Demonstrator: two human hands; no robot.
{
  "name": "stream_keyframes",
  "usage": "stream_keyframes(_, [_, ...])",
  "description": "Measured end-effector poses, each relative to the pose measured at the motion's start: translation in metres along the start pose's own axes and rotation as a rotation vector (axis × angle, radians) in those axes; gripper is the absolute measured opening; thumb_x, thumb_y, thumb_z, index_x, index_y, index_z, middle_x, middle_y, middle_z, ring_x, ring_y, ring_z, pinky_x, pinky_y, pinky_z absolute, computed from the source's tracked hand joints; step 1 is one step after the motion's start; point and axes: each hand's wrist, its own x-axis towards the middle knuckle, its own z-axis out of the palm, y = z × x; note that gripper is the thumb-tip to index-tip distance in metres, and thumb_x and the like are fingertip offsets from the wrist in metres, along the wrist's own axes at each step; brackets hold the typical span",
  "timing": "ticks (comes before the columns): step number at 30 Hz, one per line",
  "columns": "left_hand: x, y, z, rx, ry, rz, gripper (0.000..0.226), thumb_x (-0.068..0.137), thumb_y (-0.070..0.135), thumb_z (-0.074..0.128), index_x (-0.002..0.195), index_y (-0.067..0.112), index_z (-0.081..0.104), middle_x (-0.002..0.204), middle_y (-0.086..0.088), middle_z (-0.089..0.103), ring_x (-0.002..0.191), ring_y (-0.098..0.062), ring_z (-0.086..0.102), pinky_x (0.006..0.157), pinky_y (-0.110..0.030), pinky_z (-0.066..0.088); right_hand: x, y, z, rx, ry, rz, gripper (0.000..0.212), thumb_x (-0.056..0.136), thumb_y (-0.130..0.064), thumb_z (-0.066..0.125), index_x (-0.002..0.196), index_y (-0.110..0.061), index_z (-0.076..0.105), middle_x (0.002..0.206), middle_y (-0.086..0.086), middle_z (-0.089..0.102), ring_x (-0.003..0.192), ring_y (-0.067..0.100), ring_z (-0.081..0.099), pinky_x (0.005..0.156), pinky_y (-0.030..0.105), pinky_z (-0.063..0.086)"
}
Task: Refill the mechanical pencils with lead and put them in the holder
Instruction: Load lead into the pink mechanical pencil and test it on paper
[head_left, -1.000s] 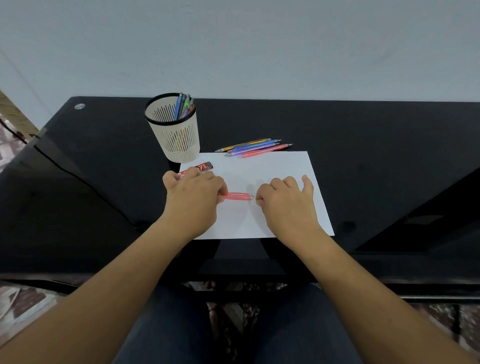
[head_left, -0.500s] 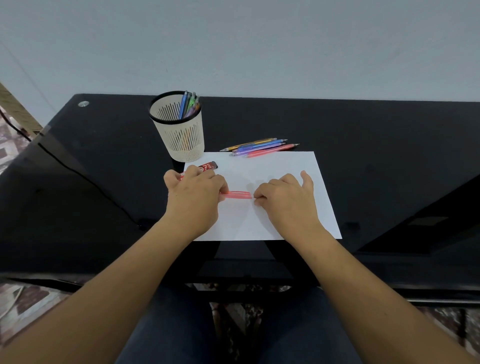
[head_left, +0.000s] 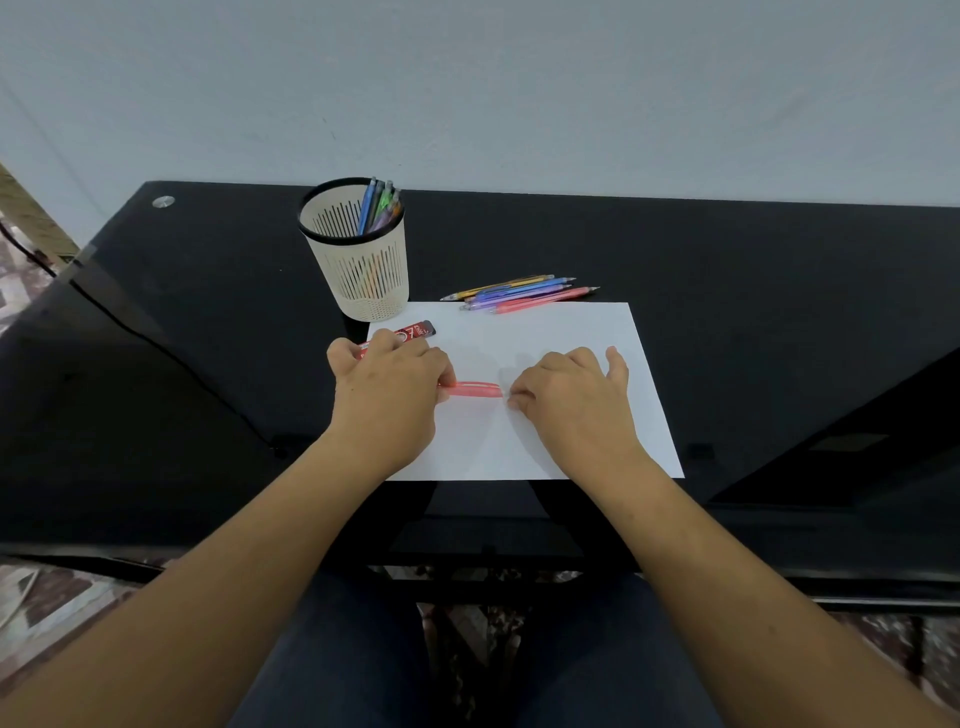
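A pink pencil (head_left: 475, 389) is gripped in curled fingers by the left hand (head_left: 387, 400). Its other end is pinched by fingers of the right hand (head_left: 571, 402).

Plain pale grey-blue wall (head_left: 519, 78) behind, evenly lit. Glossy black desk (head_left: 779, 322) against it, 1 round metal stud (head_left: 163, 201) at far-left corner. Patterned tile floor (head_left: 57, 608) below.

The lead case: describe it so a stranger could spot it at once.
Start at the white sheet on the black desk. At its far left corner, beside the holder, lies the lead case, partly under the left hand. Only it is red with a black end.
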Motion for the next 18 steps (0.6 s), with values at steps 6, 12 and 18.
stream_keyframes(6, [0.0002,0.0028,-0.0014,0.006,-0.001,0.005,0.014,0.094,0.031,0.054,0.106,0.038,0.058,0.109,0.018,0.057,0.109,-0.011,0.04,0.089,-0.04,0.02,-0.0018,-0.0017,-0.0014,-0.031,-0.002,-0.02,0.025,0.099,-0.032,0.044,0.113,-0.029,0.064,0.114,-0.004,0.06,0.115,0.018,0.046,0.113,0.053,0.009])
stream_keyframes(12, [-0.0003,0.0043,-0.001,0.01,-0.008,-0.002,0.012,0.094,0.03,0.054,0.102,0.038,0.057,0.106,0.018,0.056,0.106,-0.01,0.04,0.087,-0.039,0.018,-0.0061,-0.0013,0.0002,-0.077,-0.001,-0.037,0.025,0.1,-0.027,0.043,0.113,-0.031,0.064,0.108,-0.006,0.06,0.111,0.018,0.048,0.113,0.054,0.006])
stream_keyframes(18, [-0.0013,0.0076,-0.0035,0.007,-0.023,-0.014,0.013,0.093,0.029,0.056,0.103,0.037,0.058,0.106,0.018,0.057,0.106,-0.011,0.041,0.09,-0.04,0.02,-0.0092,-0.0013,0.0007,-0.092,0.008,-0.049,0.023,0.099,-0.027,0.046,0.113,-0.032,0.064,0.11,-0.006,0.06,0.113,0.018,0.047,0.112,0.055,0.005])
